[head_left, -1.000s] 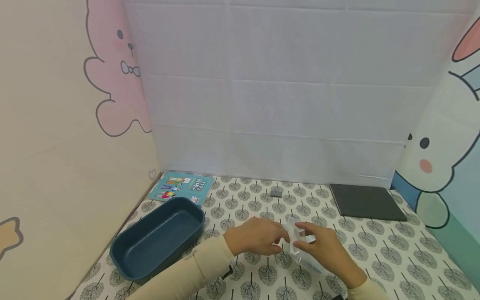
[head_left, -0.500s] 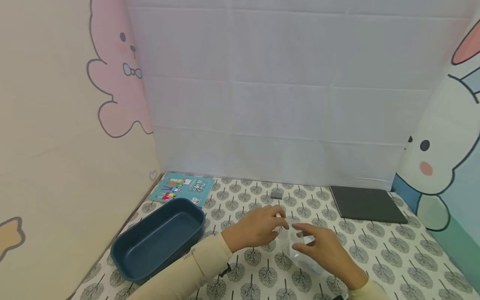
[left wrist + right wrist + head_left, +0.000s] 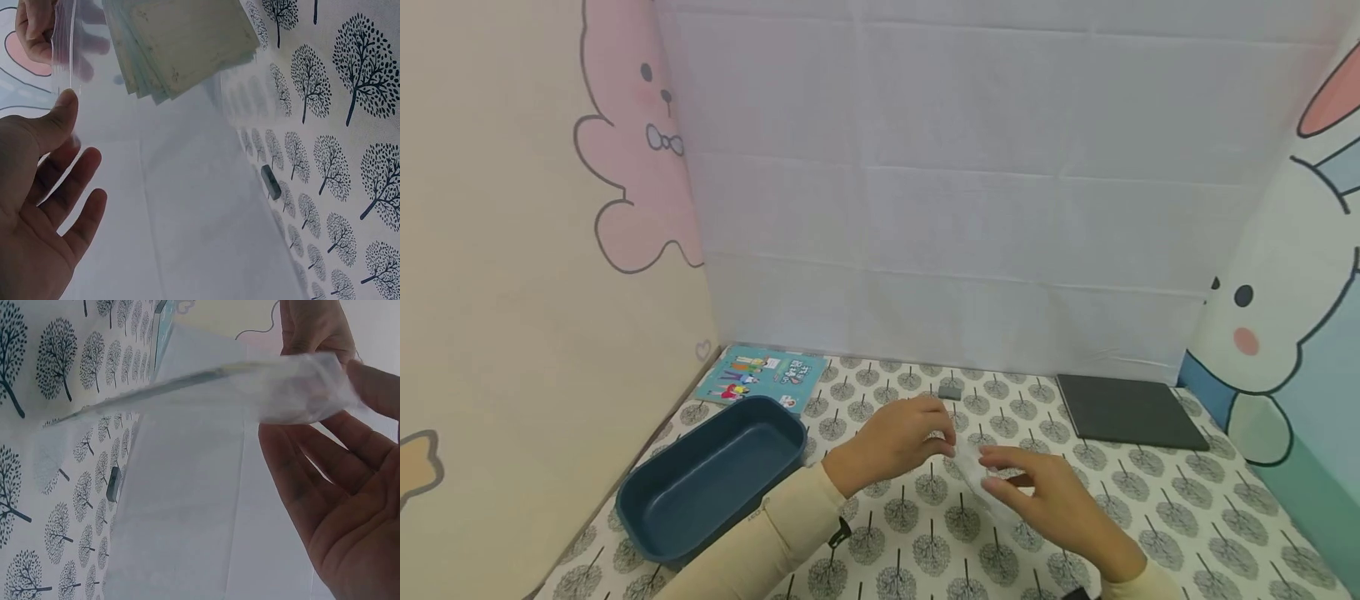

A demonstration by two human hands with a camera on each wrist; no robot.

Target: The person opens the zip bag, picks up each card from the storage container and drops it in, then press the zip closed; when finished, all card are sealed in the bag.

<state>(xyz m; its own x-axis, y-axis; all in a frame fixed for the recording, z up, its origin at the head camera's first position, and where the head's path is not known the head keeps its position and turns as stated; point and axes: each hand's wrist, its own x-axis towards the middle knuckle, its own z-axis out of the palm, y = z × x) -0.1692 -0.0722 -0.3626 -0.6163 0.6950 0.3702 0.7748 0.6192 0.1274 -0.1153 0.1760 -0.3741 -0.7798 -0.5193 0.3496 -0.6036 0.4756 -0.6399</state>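
Observation:
Between my two hands hangs a clear zip-lock bag (image 3: pixel 181 125) with several flat, pale green squares (image 3: pixel 187 44) showing through it. My left hand (image 3: pixel 898 442) pinches the bag's zip edge between thumb and fingers, the other fingers spread loosely below. On the opposite side of the opening, my right hand (image 3: pixel 1045 492) pinches the same edge, thumb above and fingers underneath. The right wrist view catches the bag almost edge-on, slanting over the tree-print cloth, blurred near the fingers. In the head view it is thin and hard to make out.
A deep blue rectangular bin (image 3: pixel 711 479) stands at the left, with a turquoise picture book (image 3: pixel 763 375) behind it. A small grey block (image 3: pixel 950 392) lies toward the back. At the back right is a flat black panel (image 3: pixel 1131 412). White fabric (image 3: pixel 955 208) hangs behind the table.
My left hand has drawn away from my right, leftward and upward. The bag, crumpled and bright between the hands earlier, now appears thin. My right hand stays nearly in place.

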